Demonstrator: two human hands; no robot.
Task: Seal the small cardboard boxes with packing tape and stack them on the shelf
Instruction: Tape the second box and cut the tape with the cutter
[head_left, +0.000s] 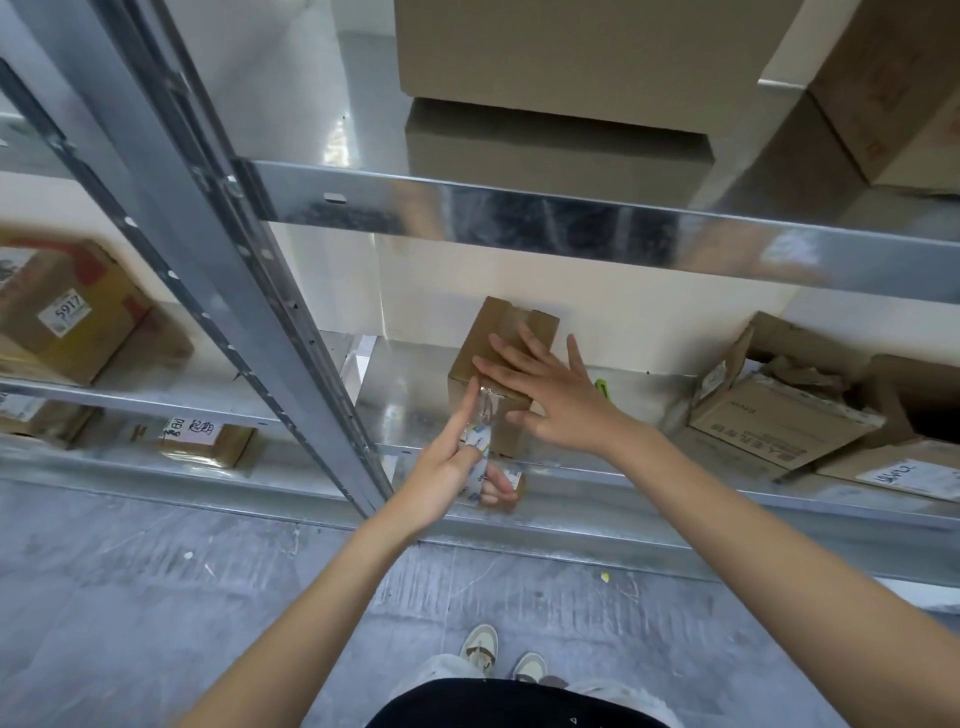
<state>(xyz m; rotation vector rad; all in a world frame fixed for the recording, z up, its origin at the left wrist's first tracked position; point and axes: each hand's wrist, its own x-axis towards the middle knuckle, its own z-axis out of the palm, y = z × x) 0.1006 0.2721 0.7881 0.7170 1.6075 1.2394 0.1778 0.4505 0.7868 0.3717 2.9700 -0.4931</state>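
Big metal shelf (571, 213), shiny, with a grey post (249, 291) leaning across the left side. Grey floor (156, 597) below, with two pale shoes (501, 657) at the bottom.

Large brown boxes (571, 57) up top. An open, torn box (779, 415) off to the right on the same shelf level. More boxes with labels (67, 312) far left.

Small box (488, 358) stood on the middle shelf, close to the back wall, with clear tape (488, 402) shining over its near edge.

Right hand (550, 395) lay flat on top of the box, fingers spread and straight, pressed down, thumb on the near side. Nothing held in that grip.

Left hand (447, 473) was just in front of the box, at the shelf edge. Pointer finger stretched out and touched the tape on the box front. Other fingers curled through a tape roll (488, 478) and held it.

A small green thing (601, 388) peeked out behind the right hand; could not tell what.
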